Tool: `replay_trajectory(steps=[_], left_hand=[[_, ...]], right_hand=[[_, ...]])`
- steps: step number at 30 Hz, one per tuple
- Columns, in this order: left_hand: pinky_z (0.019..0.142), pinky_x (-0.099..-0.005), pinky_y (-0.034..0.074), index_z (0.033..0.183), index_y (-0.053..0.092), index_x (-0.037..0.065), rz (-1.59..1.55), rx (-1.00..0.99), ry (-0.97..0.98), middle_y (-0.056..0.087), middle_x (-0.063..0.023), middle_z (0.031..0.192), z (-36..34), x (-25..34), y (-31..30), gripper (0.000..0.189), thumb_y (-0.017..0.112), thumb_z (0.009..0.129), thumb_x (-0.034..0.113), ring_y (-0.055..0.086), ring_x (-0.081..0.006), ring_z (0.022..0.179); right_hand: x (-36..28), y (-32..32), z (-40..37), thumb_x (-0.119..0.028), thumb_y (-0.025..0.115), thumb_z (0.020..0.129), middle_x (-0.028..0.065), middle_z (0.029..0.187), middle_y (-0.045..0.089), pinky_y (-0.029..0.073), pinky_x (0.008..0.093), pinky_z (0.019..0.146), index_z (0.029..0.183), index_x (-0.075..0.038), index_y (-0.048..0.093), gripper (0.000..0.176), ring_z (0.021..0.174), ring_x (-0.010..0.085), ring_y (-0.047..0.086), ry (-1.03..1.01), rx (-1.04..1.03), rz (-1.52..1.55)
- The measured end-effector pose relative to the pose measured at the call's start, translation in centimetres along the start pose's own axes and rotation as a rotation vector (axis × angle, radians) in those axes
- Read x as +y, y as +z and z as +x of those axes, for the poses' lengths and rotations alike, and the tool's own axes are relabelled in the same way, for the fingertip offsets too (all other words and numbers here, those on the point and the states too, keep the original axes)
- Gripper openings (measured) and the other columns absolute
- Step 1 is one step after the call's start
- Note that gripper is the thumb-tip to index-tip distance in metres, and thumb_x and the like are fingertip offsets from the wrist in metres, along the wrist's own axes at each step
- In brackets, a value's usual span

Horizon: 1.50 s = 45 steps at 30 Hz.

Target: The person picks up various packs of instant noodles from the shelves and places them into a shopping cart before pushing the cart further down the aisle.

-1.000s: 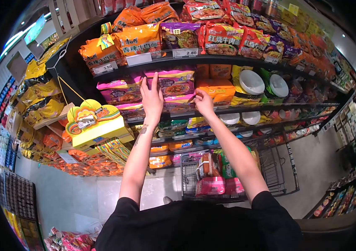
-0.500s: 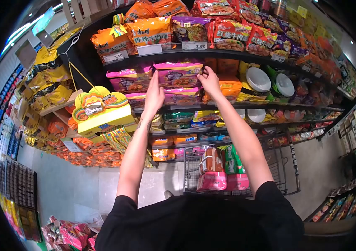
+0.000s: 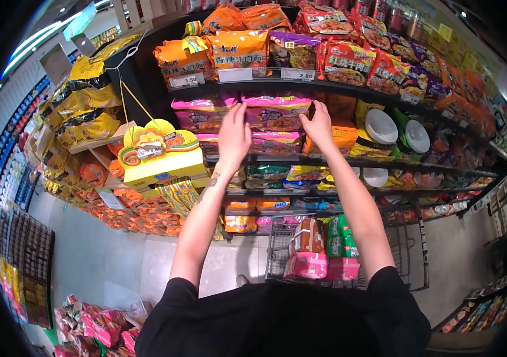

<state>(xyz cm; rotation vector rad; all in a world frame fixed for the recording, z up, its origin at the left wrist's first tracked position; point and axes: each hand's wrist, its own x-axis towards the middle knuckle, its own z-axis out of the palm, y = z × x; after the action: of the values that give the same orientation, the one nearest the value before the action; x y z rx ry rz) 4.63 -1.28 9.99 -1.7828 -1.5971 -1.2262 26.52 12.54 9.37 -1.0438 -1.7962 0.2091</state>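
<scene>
On the middle shelf a pink-and-purple pack of instant noodles [image 3: 276, 113] sits on top of another pink pack [image 3: 276, 144]. My left hand [image 3: 235, 134] lies against its left end, fingers stretched out flat. At the right end is my right hand [image 3: 320, 125], its thumb apart from the fingers and touching or very near the wrapper's edge. Left of my left hand a similar pink noodle pack [image 3: 204, 114] rests on the same shelf. Orange packs [image 3: 341, 137] stand just beyond my right hand.
Above, a shelf edge with price tags [image 3: 298, 74] carries orange, purple and red noodle packs. A yellow cardboard display [image 3: 164, 166] juts out at the left. Below my right arm stands a wire shopping cart [image 3: 277, 244] holding pink, brown and green packs [image 3: 339, 238].
The view has shifted, so the shelves appear farther right and lower. My left hand has turned more back-side up, and my right fingers have spread from a pinch at the pack's corner.
</scene>
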Motion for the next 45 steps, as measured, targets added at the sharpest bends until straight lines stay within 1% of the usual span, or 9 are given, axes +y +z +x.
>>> replay_trajectory(steps=[4,7,11,17,23,28,32,36,45], left_hand=[[0.103,-0.0410,0.037,0.134,0.040,0.004,0.327,-0.004,0.026,0.049,-0.0177,0.128,2.2,-1.9,-2.6,0.060,0.064,0.080,0.014,0.047,-0.0343,0.118],[0.098,-0.0435,0.039,0.129,0.043,0.002,0.309,-0.075,0.181,0.054,-0.0171,0.119,4.2,-4.2,-2.5,0.057,0.065,0.081,0.021,0.050,-0.0340,0.111],[0.091,-0.0427,0.040,0.124,0.045,0.001,0.338,-0.220,0.257,0.059,-0.0172,0.105,5.2,-6.2,-1.1,0.052,0.055,0.089,0.038,0.054,-0.0327,0.102],[0.078,-0.0472,0.051,0.087,0.069,0.000,0.313,-0.556,-0.069,0.066,-0.0239,0.095,8.5,-6.6,-0.3,0.066,0.036,0.093,0.057,0.065,-0.0383,0.086],[0.086,-0.0458,0.050,0.102,0.069,0.005,0.296,-0.428,-0.018,0.065,-0.0217,0.104,9.4,-6.7,2.1,0.071,0.034,0.089,0.065,0.064,-0.0356,0.095],[0.085,-0.0445,0.049,0.106,0.067,0.006,0.427,-0.506,0.060,0.068,-0.0191,0.092,9.1,-6.7,1.7,0.066,0.034,0.092,0.061,0.066,-0.0330,0.089],[0.075,-0.0470,0.052,0.098,0.066,0.008,0.446,-0.233,0.315,0.066,-0.0185,0.075,7.8,-7.6,1.7,0.054,0.039,0.094,0.054,0.066,-0.0356,0.074],[0.073,-0.0489,0.051,0.095,0.066,0.010,0.356,-0.506,0.038,0.066,-0.0191,0.077,8.3,-7.1,1.8,0.052,0.038,0.094,0.053,0.065,-0.0372,0.075],[0.075,-0.0485,0.051,0.099,0.065,0.010,0.322,-0.572,0.012,0.067,-0.0203,0.088,8.1,-6.1,0.1,0.054,0.036,0.095,0.055,0.064,-0.0378,0.085]], right_hand=[[-1.5,-1.3,-0.5,-0.025,0.073,0.075,0.0232,0.128,0.045,0.039,0.0435,0.100,0.126,0.006,0.044,0.067,0.120,0.0391,0.045,0.002,0.100,-0.105],[-2.2,-2.1,0.1,-0.031,0.071,0.076,0.0197,0.120,0.049,0.036,0.0467,0.100,0.125,0.001,0.047,0.064,0.113,0.0325,0.047,-0.481,0.009,-0.424],[-4.5,-1.9,1.5,-0.045,0.062,0.081,0.0163,0.109,0.057,0.041,0.0449,0.090,0.123,-0.006,0.053,0.059,0.103,0.0316,0.053,-0.583,-0.097,-0.456],[-6.0,0.0,4.9,-0.069,0.037,0.086,0.0195,0.096,0.067,0.048,0.0451,0.083,0.110,-0.004,0.065,0.075,0.093,0.0358,0.064,-0.186,-0.392,-0.457],[-4.8,2.0,6.4,-0.070,0.040,0.084,0.0213,0.113,0.063,0.046,0.0435,0.092,0.124,-0.009,0.056,0.075,0.105,0.0365,0.060,-0.121,-0.520,-0.474],[-4.2,0.0,6.6,-0.078,0.036,0.080,0.0215,0.098,0.067,0.050,0.0448,0.084,0.102,-0.006,0.068,0.083,0.097,0.0361,0.064,-0.232,-0.496,-0.444],[-2.4,-1.7,6.2,-0.066,0.050,0.082,0.0208,0.080,0.067,0.051,0.0445,0.075,0.096,-0.004,0.068,0.066,0.081,0.0355,0.066,-0.289,-0.500,-0.517],[-1.6,-1.6,5.0,-0.055,0.057,0.084,0.0192,0.079,0.066,0.051,0.0439,0.071,0.102,-0.005,0.067,0.054,0.079,0.0342,0.065,-0.415,-0.313,-0.492],[0.5,-1.8,2.9,-0.035,0.065,0.082,0.0119,0.090,0.060,0.051,0.0409,0.077,0.101,-0.005,0.061,0.036,0.086,0.0308,0.061,-0.628,-0.031,-0.345]])
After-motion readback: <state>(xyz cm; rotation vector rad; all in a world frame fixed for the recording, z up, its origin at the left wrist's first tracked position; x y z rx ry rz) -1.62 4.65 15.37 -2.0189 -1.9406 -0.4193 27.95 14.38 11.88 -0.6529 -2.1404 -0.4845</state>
